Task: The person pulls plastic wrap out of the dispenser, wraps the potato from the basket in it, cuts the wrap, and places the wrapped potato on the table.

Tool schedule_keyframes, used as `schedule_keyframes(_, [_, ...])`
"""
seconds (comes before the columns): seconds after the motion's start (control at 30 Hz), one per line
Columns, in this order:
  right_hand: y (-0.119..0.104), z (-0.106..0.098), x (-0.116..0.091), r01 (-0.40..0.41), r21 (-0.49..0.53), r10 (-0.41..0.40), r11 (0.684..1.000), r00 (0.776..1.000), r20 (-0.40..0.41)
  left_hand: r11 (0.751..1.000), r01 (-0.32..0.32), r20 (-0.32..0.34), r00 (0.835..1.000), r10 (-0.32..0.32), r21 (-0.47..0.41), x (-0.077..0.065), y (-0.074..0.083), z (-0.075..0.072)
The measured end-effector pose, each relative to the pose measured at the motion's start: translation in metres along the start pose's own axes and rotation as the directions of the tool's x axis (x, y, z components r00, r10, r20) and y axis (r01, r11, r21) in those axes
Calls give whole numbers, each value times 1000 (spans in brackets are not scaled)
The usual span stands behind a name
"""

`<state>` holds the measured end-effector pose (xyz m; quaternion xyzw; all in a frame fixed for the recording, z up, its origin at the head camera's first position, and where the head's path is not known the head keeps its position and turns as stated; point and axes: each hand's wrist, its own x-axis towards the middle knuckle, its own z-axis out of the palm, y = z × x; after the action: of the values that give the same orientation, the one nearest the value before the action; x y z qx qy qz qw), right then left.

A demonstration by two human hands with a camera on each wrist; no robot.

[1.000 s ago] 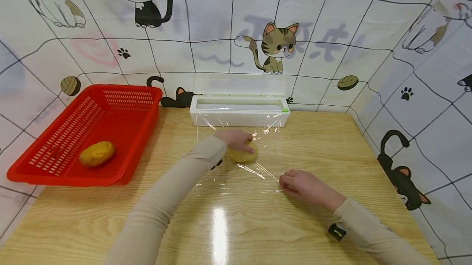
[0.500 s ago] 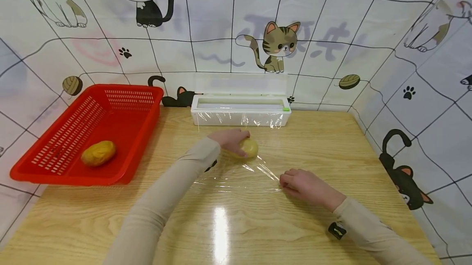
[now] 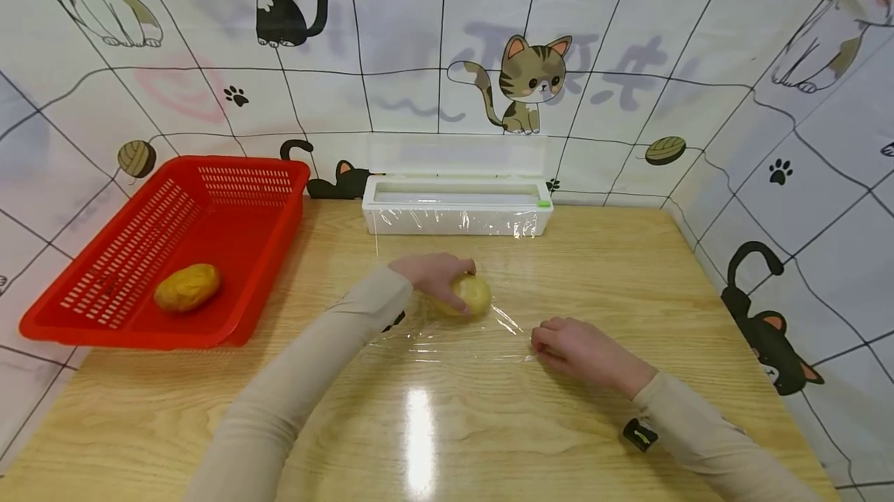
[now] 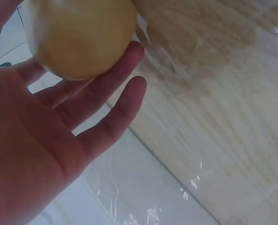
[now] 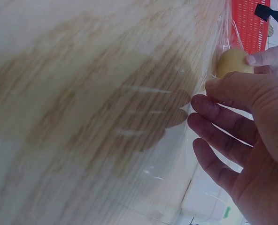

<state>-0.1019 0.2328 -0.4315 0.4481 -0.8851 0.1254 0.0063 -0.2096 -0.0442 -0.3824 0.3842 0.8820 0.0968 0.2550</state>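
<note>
A smooth, pale yellow potato [image 3: 475, 295] lies on a sheet of clear cling film [image 3: 447, 343] spread over the table. My left hand [image 3: 436, 277] grips it from the left, thumb on the near side. Seen from the left wrist, the fingers curl under the potato [image 4: 82, 37], while the little finger stands off it. To the right, my right hand [image 3: 576, 351] pinches the near right corner of the film between thumb and forefinger. Behind the potato stands a white cling film dispenser [image 3: 457, 221], its lid raised, film hanging over its front.
At the left, a red plastic basket [image 3: 254, 285] holds another yellow potato [image 3: 187, 288] with a shiny surface. A cat-patterned sheet [image 3: 405, 98] covers the wall behind and at both sides of the wooden table [image 3: 545, 440].
My left hand has shifted a little left and nearer, and the potato sits slightly further right and nearer. My right hand keeps its place at the film's corner.
</note>
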Motion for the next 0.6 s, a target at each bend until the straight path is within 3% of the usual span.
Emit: schedule_keyframes(0.6, [0,-2,2,-5,15,5,1000,1000,-14,1000,4,19,1000,-4,-15,-1,-5,4])
